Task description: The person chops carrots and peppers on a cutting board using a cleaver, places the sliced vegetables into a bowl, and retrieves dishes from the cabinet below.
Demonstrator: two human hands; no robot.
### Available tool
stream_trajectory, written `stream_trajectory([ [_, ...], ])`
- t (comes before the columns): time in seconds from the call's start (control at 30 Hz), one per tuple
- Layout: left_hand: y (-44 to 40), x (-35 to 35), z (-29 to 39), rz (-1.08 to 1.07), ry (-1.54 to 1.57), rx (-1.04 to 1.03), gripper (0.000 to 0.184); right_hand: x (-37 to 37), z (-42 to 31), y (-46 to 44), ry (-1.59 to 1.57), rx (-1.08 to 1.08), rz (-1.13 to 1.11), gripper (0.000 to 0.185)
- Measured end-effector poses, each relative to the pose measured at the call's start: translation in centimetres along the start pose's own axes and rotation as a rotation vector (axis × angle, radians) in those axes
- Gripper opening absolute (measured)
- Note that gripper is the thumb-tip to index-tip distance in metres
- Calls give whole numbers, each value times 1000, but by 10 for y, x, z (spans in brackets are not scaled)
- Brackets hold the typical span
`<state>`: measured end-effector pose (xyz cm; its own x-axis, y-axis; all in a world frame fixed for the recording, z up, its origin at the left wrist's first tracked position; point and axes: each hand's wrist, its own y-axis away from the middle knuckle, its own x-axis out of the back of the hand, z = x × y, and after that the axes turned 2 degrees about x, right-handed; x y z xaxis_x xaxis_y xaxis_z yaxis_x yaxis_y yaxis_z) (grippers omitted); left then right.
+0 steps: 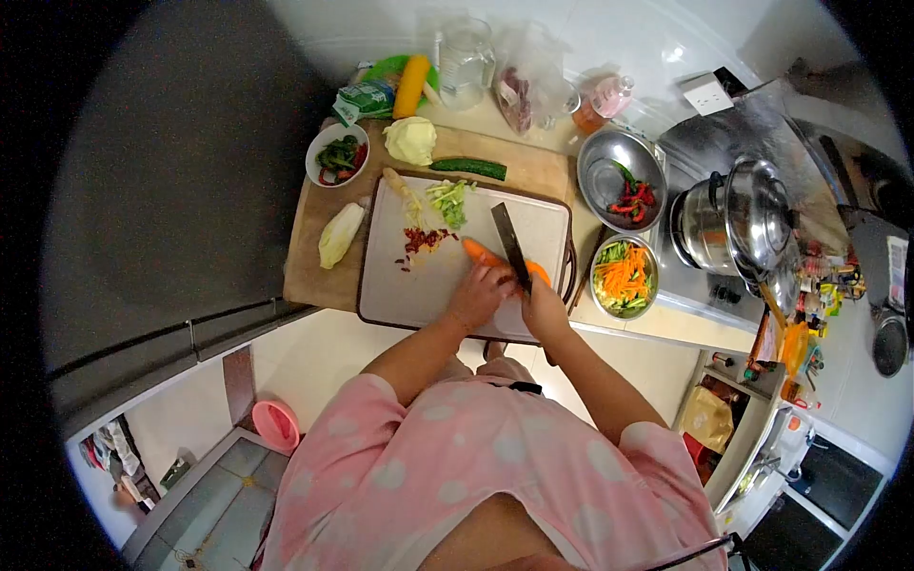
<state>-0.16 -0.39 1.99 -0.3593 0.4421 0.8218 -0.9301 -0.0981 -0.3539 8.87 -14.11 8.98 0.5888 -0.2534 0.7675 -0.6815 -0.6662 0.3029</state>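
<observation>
1. At the far left of the worktop, a white bowl (314, 169) holds dark green and red pieces.
2. Below it, a pale, elongated leafy vegetable (340, 236) lies on the wooden board (307, 271), just beside the cutting board (405, 300), which rests on that wood.
3. A pale cabbage piece (410, 141) sits behind the cutting board's upper left edge.
4. On the cutting board's upper left part are small chopped red bits (417, 240) and, to their right, a heap of light green pieces (447, 202).
5. A dark green cucumber (468, 169) lies just behind the board's far edge.
6. The left hand (478, 293) has its fingers bent and pressed down on the orange carrot (483, 251), which lies on the right half of the cutting board.
7. The knife (510, 240) crosses over the carrot, its dark blade pointing away from the person; orange shows on both sides of it.
8. The right hand (545, 309) is wrapped around the knife's handle, close to the left hand.
9. Farther right, a large steel bowl (598, 176) contains red peppers; nearer the person, a smaller bowl (595, 285) is filled with orange and green strips.
10. A lidded steel pot (706, 228) stands right of both.
</observation>
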Motion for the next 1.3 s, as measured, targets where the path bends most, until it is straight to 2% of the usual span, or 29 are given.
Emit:
stream_trajectory([
  [0.17, 0, 5, -2, -79, 99, 78, 34, 3, -5, -2, 31, -22, -4, 37],
  [0.27, -10, 23, 3, -72, -37, 148, 40, 6, -5, -1, 11, -9, 29, 34],
  [0.37, -22, 44, 8, -101, -114, 24, 29, 12, -1, 4, -81, 5, 67, 31],
  [0.47, -26, 38, 0, -210, -168, 11, 41, 5, 16, -2, -188, 16, 97, 27],
  [0.57, -17, 30, -9, -77, -221, -20, 40, 0, 25, -5, -277, 16, 121, 24],
  [0.6, -17, 39, -4, -105, -125, 64, 40, -1, 27, -5, -312, 17, 129, 23],
  [0.67, -19, 67, 11, -153, 74, 248, 39, 28, -8, 15, -538, -137, 78, 25],
  [0.7, -15, 71, 5, -70, 124, 279, 38, 27, -13, 14, -492, 79, 201, 26],
  [0.73, -10, 75, 0, 12, 178, 310, 37, 31, -16, 18, -597, -55, 132, 25],
  [0.77, -5, 79, -6, 94, 230, 339, 37, 34, -20, 20, -584, -62, 130, 25],
  [0.87, 9, 120, -32, 137, 157, 560, 37, 48, -44, 25, -554, -80, 122, 24],
  [1.0, 45, 134, -108, 341, -8, 724, 46, 34, -43, 20, -604, -74, 73, 26],
  [1.1, 52, 151, -127, 263, -186, 791, 50, 24, -44, 17, -603, -68, 89, 26],
  [1.2, 66, 135, -148, 170, -267, 695, 51, 22, -51, 23, -585, -76, 117, 28],
  [1.3, 71, 127, -155, 238, -164, 681, 52, 21, -54, 25, -572, -116, 138, 29],
])
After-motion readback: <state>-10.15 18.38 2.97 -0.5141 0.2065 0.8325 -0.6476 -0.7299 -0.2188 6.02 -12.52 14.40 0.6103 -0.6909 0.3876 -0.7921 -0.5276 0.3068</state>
